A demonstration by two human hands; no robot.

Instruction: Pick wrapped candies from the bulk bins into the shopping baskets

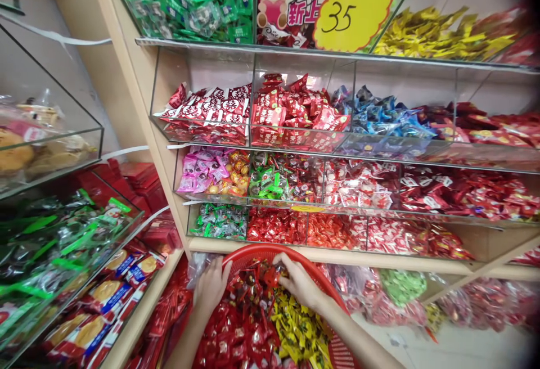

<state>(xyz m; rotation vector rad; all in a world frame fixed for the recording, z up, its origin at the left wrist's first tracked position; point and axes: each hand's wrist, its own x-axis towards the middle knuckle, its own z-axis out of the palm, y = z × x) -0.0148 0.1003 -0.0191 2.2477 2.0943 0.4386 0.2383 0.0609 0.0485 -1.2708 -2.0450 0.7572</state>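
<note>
A round red plastic basket [337,340] is in front of me, filled with wrapped candies: red ones [236,332], yellow ones [301,329] and dark red-brown ones [253,279]. My left hand [212,283] grips the basket's left rim, its thumb on the inner side. A crumpled clear plastic bag [198,268] lies just beyond that hand's fingers. Over the far part of the basket, my right hand [297,280] has its fingers closed on red-wrapped candies [270,275]. How many it holds I cannot make out.
Ahead rise shelves of clear candy bins [295,138], with a yellow price sign [353,17] at the top. More bins [67,256] stand close on the left, biscuit packs [105,296] below them. Bagged goods [392,296] lie under the bottom shelf on the right, near the tiled floor [392,341].
</note>
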